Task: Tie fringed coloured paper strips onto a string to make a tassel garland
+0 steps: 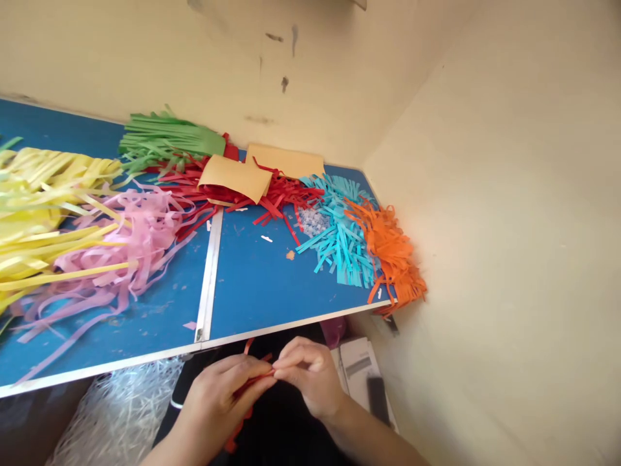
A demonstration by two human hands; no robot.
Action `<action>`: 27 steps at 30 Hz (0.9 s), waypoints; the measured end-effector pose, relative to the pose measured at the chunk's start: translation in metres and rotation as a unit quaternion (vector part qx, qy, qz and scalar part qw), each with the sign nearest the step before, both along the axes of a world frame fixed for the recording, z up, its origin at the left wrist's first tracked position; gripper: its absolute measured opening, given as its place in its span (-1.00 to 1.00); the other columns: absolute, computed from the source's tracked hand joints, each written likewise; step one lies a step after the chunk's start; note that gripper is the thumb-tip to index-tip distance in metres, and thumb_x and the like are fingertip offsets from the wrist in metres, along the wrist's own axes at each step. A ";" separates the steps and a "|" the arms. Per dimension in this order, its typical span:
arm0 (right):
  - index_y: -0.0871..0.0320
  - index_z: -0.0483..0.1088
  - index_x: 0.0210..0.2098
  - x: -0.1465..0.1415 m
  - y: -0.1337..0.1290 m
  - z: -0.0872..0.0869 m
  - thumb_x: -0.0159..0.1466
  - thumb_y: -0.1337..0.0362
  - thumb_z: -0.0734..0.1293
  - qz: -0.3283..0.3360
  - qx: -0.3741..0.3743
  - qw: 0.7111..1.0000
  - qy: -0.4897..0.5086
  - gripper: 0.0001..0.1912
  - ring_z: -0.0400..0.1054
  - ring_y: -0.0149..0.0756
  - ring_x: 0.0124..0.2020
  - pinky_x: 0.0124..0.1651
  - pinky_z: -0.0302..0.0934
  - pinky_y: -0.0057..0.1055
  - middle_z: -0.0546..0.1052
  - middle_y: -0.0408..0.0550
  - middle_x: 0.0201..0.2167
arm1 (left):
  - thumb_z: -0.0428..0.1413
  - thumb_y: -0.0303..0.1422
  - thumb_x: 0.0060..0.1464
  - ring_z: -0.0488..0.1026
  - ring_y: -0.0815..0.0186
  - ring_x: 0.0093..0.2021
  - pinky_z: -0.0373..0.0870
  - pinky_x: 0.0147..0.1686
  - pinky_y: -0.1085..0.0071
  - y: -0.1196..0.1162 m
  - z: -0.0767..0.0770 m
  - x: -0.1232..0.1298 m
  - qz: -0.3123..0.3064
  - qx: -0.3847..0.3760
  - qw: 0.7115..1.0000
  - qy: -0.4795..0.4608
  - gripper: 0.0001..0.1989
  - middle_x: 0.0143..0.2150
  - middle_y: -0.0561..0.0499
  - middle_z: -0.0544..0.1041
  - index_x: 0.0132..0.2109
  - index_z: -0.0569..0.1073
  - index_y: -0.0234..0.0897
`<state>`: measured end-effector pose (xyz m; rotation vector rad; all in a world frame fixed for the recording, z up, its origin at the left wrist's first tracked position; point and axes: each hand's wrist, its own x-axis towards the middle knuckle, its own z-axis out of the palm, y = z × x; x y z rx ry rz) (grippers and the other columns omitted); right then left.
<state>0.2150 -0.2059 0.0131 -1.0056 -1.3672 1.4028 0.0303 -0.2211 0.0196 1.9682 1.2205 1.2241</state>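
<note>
Over my lap, just below the table's front edge, my left hand is closed round an orange paper fringe. Its strips hang below the palm, and a loose end sticks up behind the fingers. My right hand pinches the tip of the same paper, its fingertips meeting those of the left hand. Most of the paper is hidden inside the left hand. On the table's right corner lies a bunch of orange fringe, partly over the edge. Beside it spreads a bunch of light blue fringe.
Red fringe, green fringe, pink fringe and yellow fringe lie across the blue table. Tan cards rest on the red. White shredded strips are below left; a white box stands below right.
</note>
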 end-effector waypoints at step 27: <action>0.07 0.62 -0.23 0.012 -0.016 0.012 0.25 0.39 0.41 -0.063 0.150 0.977 -0.137 -0.84 0.50 -0.33 -0.32 -0.23 0.40 -0.47 0.61 -0.05 -0.33 | 0.11 -0.42 0.20 0.61 0.39 -0.30 0.56 -0.24 0.57 -0.008 0.006 0.022 0.037 0.099 0.993 0.044 -0.89 -0.34 0.06 0.64 -0.24 0.55 -0.19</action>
